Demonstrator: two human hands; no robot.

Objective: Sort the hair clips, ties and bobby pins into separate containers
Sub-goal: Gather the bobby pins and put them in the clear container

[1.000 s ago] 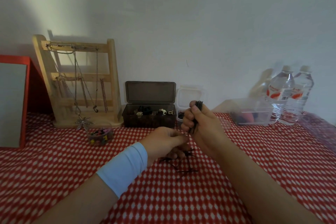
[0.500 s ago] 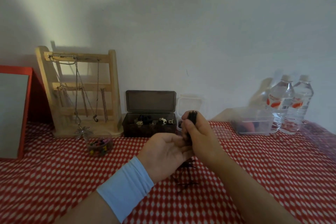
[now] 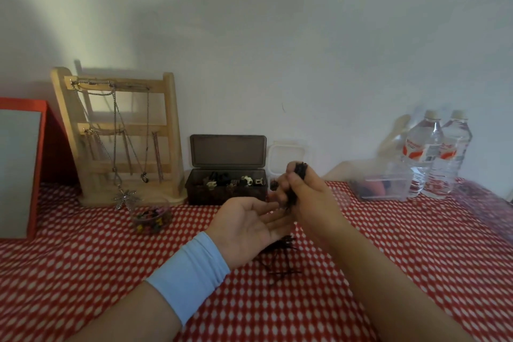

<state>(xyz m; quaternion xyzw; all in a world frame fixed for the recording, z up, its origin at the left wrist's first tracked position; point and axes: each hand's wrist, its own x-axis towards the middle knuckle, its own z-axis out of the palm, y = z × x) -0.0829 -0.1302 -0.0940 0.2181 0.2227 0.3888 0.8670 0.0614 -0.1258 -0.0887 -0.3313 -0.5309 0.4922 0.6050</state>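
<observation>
Since a second ago my left grip [image 3: 249,222] has turned palm up, fingers relaxed, holding nothing. My right grip [image 3: 308,197] clutches a bunch of bobby pins [image 3: 301,172] upright. Other loose pins [image 3: 283,246] lie on the surface [image 3: 402,258] below, so I judge gathering unfinished.

At frame centre, the right hand [image 3: 308,197] grips a dark bundle, probably bobby pins [image 3: 301,171], above the upturned left hand [image 3: 247,228].
</observation>
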